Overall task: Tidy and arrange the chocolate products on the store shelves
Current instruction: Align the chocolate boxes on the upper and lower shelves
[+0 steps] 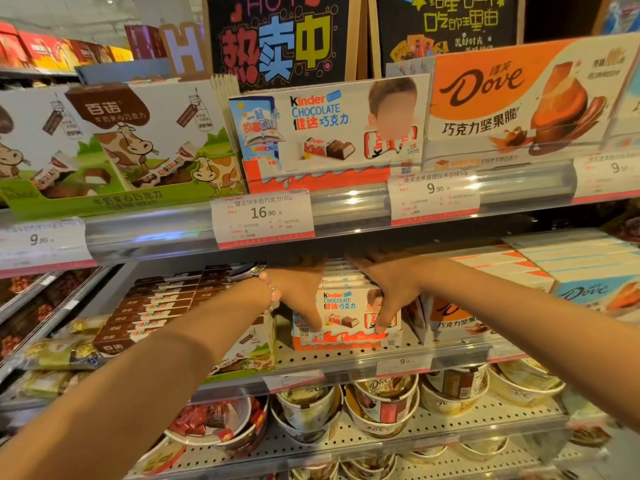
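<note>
Flanking the Kinder box stack (346,310) on the middle shelf (346,355), head view: left hand (299,289) and right hand (391,289) each clasp one short end, thumbs on the front face. Stack's long axis runs left-right, between both grips. Left of stack, a cow-print tray (249,358) holds brown bars; right, Dove boxes (450,320).
</note>
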Action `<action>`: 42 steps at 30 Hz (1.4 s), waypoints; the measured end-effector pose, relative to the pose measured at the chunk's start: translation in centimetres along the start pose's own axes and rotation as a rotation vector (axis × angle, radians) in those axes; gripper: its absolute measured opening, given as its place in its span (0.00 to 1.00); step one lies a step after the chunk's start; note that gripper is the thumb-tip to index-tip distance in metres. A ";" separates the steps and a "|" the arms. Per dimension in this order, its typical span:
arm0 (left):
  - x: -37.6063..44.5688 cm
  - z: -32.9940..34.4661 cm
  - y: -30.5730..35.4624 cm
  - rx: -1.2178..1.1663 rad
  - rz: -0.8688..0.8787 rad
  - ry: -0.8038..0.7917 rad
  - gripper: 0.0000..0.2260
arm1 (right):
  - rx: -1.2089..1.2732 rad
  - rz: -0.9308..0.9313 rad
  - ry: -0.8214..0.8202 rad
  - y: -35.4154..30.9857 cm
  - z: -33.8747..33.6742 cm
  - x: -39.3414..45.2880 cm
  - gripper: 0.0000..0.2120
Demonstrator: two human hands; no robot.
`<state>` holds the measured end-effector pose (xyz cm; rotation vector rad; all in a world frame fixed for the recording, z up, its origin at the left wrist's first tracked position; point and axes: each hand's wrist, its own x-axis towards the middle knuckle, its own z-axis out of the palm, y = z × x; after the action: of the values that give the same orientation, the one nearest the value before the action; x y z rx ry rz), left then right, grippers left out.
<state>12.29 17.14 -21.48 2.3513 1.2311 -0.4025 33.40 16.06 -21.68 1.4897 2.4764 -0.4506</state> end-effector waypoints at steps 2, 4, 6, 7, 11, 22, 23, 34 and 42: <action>0.0 0.1 0.7 -0.021 0.036 0.014 0.31 | -0.029 0.007 0.039 0.0 0.1 -0.2 0.62; 0.0 0.0 0.9 -0.072 0.060 -0.007 0.33 | 0.027 -0.016 -0.005 -0.2 -0.2 -0.6 0.62; -0.1 -0.2 0.8 -0.133 0.088 -0.075 0.30 | 0.143 -0.023 -0.103 -0.2 -0.9 -0.7 0.58; -0.2 -0.4 0.8 -0.140 0.108 -0.083 0.29 | 0.188 -0.019 -0.145 -0.3 -1.2 -0.9 0.56; -0.2 -0.6 0.0 -0.149 0.131 -0.012 0.25 | 0.252 -0.017 -0.134 -0.3 -1.3 -1.1 0.54; -1.0 0.4 0.3 -0.116 0.134 0.120 0.26 | 0.305 -0.126 -0.034 -0.2 -0.8 -1.7 0.43; -1.1 0.3 0.4 -0.112 0.131 0.102 0.26 | 0.310 -0.124 -0.071 -0.3 -0.9 -1.7 0.42; -2.4 -0.2 -0.9 -0.307 0.163 0.112 0.19 | 0.450 -0.056 -0.094 0.9 -0.7 -2.5 0.36; -2.4 0.2 -1.3 -0.172 0.170 0.226 0.26 | 0.334 -0.114 0.031 0.6 -0.5 -2.9 0.36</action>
<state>9.87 16.03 -20.89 2.3755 1.1017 0.0251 35.27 14.15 -20.29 1.4792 2.6174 -0.9067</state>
